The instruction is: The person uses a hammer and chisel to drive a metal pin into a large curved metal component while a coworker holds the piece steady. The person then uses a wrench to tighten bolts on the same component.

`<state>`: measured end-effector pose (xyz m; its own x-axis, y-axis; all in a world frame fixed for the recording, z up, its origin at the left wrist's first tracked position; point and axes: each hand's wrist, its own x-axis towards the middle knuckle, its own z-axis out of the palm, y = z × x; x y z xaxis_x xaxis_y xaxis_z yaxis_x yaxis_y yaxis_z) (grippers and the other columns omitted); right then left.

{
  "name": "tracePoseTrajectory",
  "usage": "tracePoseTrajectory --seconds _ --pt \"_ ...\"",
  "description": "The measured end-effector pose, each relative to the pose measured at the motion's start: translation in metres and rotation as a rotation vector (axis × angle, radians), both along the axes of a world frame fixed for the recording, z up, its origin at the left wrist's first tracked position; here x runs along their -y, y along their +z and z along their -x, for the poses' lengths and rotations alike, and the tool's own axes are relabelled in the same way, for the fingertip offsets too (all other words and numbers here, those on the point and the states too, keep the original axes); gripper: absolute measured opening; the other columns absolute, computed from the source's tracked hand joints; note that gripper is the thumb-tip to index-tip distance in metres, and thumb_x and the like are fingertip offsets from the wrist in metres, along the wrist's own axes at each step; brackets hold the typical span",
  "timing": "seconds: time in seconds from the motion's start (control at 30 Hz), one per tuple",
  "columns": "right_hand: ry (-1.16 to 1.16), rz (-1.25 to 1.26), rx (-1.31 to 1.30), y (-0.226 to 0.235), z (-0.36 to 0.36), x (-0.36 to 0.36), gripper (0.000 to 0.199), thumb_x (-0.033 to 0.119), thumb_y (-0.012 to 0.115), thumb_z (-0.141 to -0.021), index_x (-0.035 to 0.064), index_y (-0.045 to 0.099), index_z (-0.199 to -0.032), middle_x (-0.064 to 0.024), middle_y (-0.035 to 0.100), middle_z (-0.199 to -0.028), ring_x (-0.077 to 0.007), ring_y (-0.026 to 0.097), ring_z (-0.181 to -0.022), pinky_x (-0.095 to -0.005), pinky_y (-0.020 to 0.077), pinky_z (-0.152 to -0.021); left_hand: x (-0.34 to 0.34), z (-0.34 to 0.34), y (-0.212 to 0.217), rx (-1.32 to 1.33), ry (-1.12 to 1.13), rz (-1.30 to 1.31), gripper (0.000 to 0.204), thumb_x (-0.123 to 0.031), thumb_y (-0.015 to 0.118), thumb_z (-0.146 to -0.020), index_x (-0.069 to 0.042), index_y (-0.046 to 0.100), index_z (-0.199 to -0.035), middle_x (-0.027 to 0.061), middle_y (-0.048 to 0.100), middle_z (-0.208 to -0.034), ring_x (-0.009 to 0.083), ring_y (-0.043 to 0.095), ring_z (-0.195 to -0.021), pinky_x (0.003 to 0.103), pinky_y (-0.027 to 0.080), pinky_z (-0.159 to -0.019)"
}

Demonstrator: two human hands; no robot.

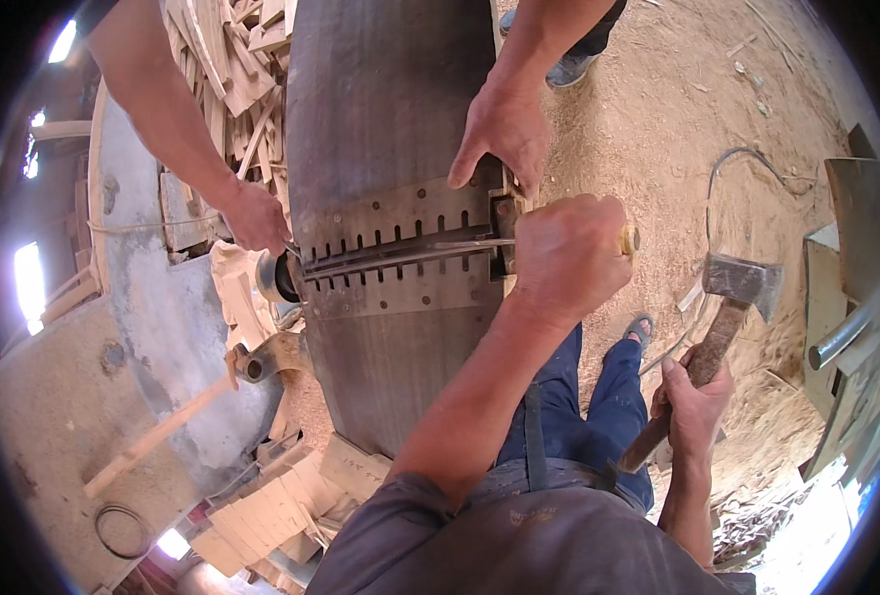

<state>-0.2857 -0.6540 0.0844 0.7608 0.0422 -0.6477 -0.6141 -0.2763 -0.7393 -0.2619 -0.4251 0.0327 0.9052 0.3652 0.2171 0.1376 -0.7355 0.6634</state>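
My left hand (pixel 574 253) is closed round a tool with a pale handle (pixel 630 239). Its thin metal shank (pixel 470 243) reaches left into the slot of a jointer-like metal machine table (pixel 385 362). Notched lips (pixel 395 233) line both sides of that slot, and long metal strips lie along it. Off to the right, my right hand (pixel 698 397) grips the wooden handle of a hatchet (pixel 743 283), head up. A co-worker's hand (pixel 256 218) is at the slot's left end; the co-worker's other hand (pixel 506 134) rests at the table's right edge, just beyond my left hand.
Wood offcuts (pixel 247 74) pile up beyond the table's left side, and cut boards (pixel 271 511) lie at the lower left. A cable (pixel 710 198) runs over the sawdust-covered floor (pixel 648 129). Boards and a metal pipe (pixel 842 337) stand at the far right.
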Motion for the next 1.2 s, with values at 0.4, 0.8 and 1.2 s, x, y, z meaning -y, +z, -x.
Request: tracePoseTrajectory --seconds 0.4,0.8,1.2 --pt "0.274 0.065 0.099 0.011 -0.009 -0.034 0.015 0.0 0.073 -0.088 0.0026 0.059 -0.093 -0.0031 0.061 -0.068 -0.0103 0.057 -0.052 -0.026 0.0453 -0.046 -0.004 0.002 0.007 0.017 -0.001 -0.011 0.014 -0.012 0.075 -0.065 -0.011 0.063 -0.072 0.0095 0.058 -0.065 0.0313 0.063 -0.062 0.041 0.047 -0.053" --pt "0.248 0.042 0.001 0.013 -0.013 -0.033 0.016 0.002 0.073 -0.087 0.001 0.058 -0.095 -0.0045 0.062 -0.068 -0.0126 0.061 -0.051 -0.0286 0.0484 -0.047 -0.004 0.0 0.001 0.065 0.001 -0.006 0.012 -0.009 0.072 -0.064 -0.012 0.063 -0.07 0.0092 0.057 -0.063 0.0314 0.061 -0.059 0.041 0.046 -0.052" --pt "0.2 0.034 0.013 0.009 -0.02 -0.034 0.014 -0.001 0.07 -0.088 0.0003 0.056 -0.088 -0.0047 0.061 -0.067 -0.0119 0.059 -0.049 -0.0285 0.0468 -0.043 -0.004 -0.006 0.005 0.038 0.006 -0.029 0.015 -0.009 0.074 -0.062 -0.012 0.062 -0.07 0.0099 0.058 -0.064 0.0322 0.062 -0.059 0.041 0.046 -0.052"
